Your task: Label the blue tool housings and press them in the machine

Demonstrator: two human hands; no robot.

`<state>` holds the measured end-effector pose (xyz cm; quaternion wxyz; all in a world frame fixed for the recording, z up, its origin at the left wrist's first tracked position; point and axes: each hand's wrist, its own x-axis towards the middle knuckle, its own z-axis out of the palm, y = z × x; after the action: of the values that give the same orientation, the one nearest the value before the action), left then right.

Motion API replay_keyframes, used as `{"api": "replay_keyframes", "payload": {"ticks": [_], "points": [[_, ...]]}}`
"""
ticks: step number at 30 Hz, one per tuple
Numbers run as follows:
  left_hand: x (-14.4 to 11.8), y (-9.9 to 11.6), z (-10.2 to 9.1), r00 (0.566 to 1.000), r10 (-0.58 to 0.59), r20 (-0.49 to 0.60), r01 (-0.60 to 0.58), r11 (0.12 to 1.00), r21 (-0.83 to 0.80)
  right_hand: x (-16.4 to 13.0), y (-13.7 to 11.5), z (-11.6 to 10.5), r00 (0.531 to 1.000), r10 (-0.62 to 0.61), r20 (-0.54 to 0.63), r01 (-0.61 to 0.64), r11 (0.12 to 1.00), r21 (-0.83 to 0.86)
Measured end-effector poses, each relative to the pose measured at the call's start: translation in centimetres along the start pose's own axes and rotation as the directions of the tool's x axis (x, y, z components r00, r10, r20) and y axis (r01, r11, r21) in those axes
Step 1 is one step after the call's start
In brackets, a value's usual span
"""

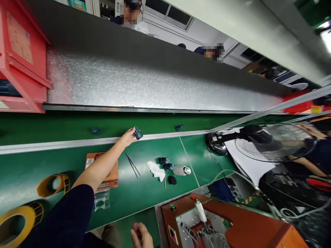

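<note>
My left hand reaches out over the back edge of the bench, its fingers closed round a small dark blue plastic part. Similar dark parts stand on the green strip behind: one part to the left, another part to the right. Two more dark parts lie close together on the bench, beside a white bottle with a metallic top. Low in the view, near my body, my right hand is loosely curled with its fingers apart; nothing shows in it.
Tweezers, a crumpled white tissue and a black round piece lie on the green bench. Yellow tape rolls and an orange box are left. A fan and an orange machine stand right; a metal shelf overhangs.
</note>
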<state>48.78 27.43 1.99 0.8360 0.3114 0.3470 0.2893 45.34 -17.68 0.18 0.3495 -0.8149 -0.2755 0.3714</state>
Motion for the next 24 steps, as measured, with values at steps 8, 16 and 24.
{"api": "replay_keyframes", "payload": {"ticks": [8, 16, 24], "points": [[-19.0, -0.9, -2.4, 0.996, -0.071, -0.058, 0.057, 0.976, -0.212, 8.4, -10.7, -2.7, 0.895, -0.354, 0.272, 0.321, 0.934, 0.157], [-29.2, -6.3, -2.9, 0.942, -0.153, -0.298, 0.123, 0.986, -0.115, 10.9, -15.8, 1.9, 0.444, -0.696, 0.564, 0.717, 0.654, 0.241], [-33.8, -10.8, -6.8, 0.826, -0.046, -0.562, 0.126, 0.987, 0.104, 15.1, -16.1, 8.6, 0.419, -0.707, 0.570, 0.749, 0.624, 0.223]]}}
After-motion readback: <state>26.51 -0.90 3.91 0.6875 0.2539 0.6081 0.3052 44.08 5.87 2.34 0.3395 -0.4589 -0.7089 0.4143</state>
